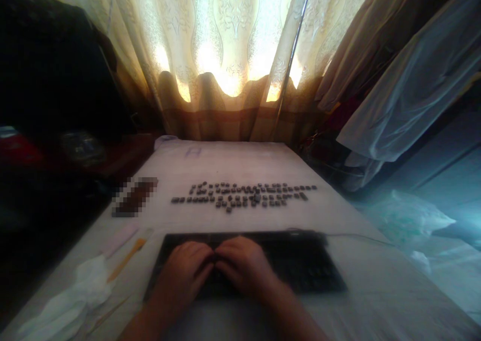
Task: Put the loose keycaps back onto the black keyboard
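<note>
A black keyboard (304, 268) lies across the near part of the white-covered table. Over its left half, my left hand (188, 266) and my right hand (244, 263) meet, fingers bent and pinched together at the tips. Whatever sits between the fingertips is small, dark and blurred, so I cannot make it out. Beyond the keyboard, many loose dark keycaps (244, 201) are spread in uneven rows. The keys under my hands are hidden.
Left of the keyboard lie an orange-handled brush (126, 261), a crumpled white tissue (88, 286), a pale pink strip (120, 238) and a thin stick (108, 315). A pixelated object (136, 197) is farther back. A cable (361, 237) runs right. Clothes (398, 95) hang at right; curtains (233, 30) behind.
</note>
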{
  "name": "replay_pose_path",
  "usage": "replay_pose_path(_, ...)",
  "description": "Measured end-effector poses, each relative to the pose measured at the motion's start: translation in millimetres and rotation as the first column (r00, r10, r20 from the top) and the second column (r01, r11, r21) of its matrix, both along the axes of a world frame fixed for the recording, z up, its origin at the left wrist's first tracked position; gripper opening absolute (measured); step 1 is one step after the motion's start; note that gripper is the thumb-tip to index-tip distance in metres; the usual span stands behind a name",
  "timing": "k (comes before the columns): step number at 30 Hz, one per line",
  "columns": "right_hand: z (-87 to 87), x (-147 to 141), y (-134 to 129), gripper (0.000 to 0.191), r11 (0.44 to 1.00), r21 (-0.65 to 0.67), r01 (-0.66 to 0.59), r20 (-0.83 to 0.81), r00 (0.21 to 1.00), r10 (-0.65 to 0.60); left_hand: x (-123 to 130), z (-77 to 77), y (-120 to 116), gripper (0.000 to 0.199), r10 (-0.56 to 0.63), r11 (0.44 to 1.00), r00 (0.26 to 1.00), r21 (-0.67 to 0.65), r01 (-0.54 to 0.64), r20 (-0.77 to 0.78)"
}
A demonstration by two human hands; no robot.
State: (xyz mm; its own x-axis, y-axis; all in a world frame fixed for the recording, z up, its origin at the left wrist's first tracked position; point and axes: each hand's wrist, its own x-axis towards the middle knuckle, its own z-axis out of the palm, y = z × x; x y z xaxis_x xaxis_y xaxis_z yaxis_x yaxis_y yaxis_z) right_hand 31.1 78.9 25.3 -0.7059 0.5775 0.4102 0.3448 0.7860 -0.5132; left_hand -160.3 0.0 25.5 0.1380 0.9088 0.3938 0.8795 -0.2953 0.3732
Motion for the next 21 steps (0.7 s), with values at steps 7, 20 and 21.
replay_pose_path(7, 2.6, -1.7, -3.1, 0.012, 1.0, -0.027, -0.005, -0.005, 1.0, 0.005, -2.9, -5.5, -2.2, 0.016, -0.023, 0.998, 1.0, 0.059, 0.024, -0.013)
replay_pose_path(20, 2.8, -2.8, -6.9, 0.015, 0.998, -0.068, -0.001, 0.026, 1.0, 0.003, -5.4, -8.1, -4.5, 0.017, -0.032, 0.994, 0.999, 0.107, 0.033, -0.005)
replay_pose_path(21, 2.4, -3.1, -7.2, 0.014, 0.998, -0.069, 0.003, 0.033, 0.999, -0.001, -5.1, -8.5, -5.0, 0.017, -0.033, 0.994, 0.999, 0.107, 0.034, -0.003)
